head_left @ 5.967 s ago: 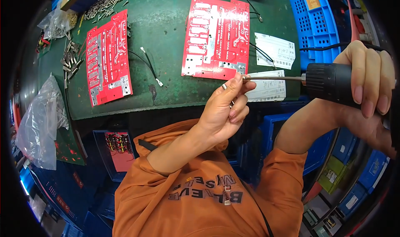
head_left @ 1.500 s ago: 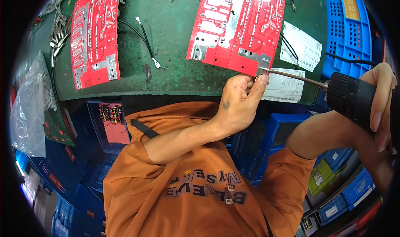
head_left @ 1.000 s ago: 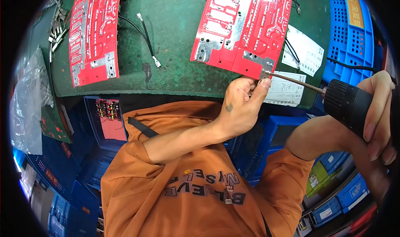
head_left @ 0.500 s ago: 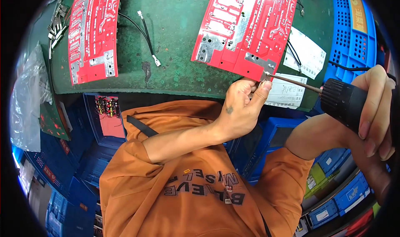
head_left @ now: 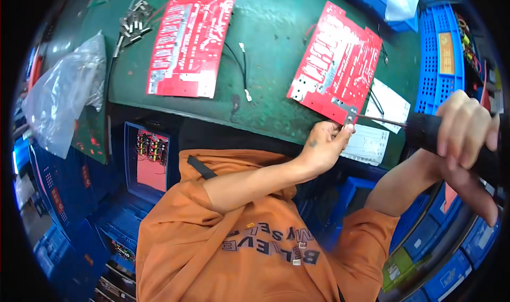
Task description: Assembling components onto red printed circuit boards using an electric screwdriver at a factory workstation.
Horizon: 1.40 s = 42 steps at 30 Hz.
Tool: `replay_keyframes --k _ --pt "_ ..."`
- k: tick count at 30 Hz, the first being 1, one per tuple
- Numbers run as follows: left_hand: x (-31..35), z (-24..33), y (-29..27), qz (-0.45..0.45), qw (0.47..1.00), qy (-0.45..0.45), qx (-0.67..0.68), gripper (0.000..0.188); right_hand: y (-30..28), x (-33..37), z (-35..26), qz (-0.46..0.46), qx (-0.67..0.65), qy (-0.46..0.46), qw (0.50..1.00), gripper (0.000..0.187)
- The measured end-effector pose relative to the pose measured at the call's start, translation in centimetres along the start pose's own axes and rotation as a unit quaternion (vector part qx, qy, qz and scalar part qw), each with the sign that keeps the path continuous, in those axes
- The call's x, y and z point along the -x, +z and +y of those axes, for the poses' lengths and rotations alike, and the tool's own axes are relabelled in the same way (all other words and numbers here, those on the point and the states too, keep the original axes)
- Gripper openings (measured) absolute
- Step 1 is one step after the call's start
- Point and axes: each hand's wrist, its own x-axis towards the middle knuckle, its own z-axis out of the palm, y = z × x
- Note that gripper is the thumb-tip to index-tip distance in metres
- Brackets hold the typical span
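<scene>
A red circuit board with silvery solder areas lies at the table's near right edge, its front corner sticking out toward me. My left hand pinches that corner between thumb and fingers; whatever is under the board there is hidden. In my right hand is a black electric screwdriver, held nearly level. Its long thin bit points left and reaches the metal patch at the pinched corner. A second red circuit board lies further left, untouched.
Short black cables with white ends lie between the boards. Printed paper sheets sit under the bit. Small metal parts and a clear plastic bag are at left. Blue crates stand at right; another bin holds components.
My view has shifted, so more of the table shows and the boards look smaller. The screwdriver bit stays at the board's corner, and my left hand keeps its pinch there.
</scene>
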Motion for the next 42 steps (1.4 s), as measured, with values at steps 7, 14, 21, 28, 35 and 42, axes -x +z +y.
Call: replay_keyframes --k 7,14,21,28,35,42 --pt "7.6 8.9 -5.6 -0.042 0.988 -0.147 -0.016 0.021 2.5 1.3 -2.9 0.222 0.067 -0.065 0.971 0.074" --pt "-6.0 25.0 -13.6 0.1 0.627 0.395 -0.664 0.016 2.8 1.7 -1.5 0.237 0.057 -0.08 0.967 0.074" --pt "-17.4 25.9 -14.6 0.093 0.561 0.308 -0.763 0.017 3.4 3.2 -1.4 0.269 0.128 -0.053 0.953 0.068" --pt "-18.4 24.6 -14.1 0.101 0.546 0.266 -0.788 0.015 2.8 4.1 -2.2 0.226 0.13 -0.039 0.965 0.072" --pt "-17.4 24.6 -14.3 0.075 0.493 0.33 -0.802 0.014 4.0 3.7 -2.0 0.261 0.117 -0.045 0.957 0.07" --pt "-1.4 22.2 -7.8 -0.085 0.815 0.265 -0.508 0.021 4.8 4.0 -4.0 0.269 0.098 -0.037 0.957 0.061"
